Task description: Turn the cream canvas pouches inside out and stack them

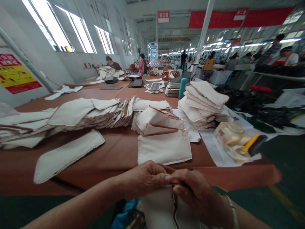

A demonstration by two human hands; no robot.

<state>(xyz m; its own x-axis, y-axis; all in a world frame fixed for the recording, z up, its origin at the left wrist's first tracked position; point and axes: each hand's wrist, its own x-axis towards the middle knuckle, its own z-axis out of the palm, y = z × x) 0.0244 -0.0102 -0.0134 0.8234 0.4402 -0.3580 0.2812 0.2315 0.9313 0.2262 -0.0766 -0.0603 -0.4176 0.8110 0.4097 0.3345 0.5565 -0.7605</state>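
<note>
Both hands meet at the near edge of the brown bench (114,152). The left hand (145,178) and the right hand (195,194) are each closed in a pinch on the top of a cream cloth pouch with brown piped edge (159,206). The pouch hangs between them, lower than the bench edge and close to the body.

In my judgement, this handling goes well when the thumbs are placed near the piping and both sides pull evenly, so that the seam does not twist.

A flat cream cloth pocket (164,148) lies on the bench just behind the hands. No brand shows on the cloth. A white hanging sign (163,16) carries red Chinese characters, which are too small to read surely. The writing on the yellow and red wall poster (16,76) is blurred.
</note>
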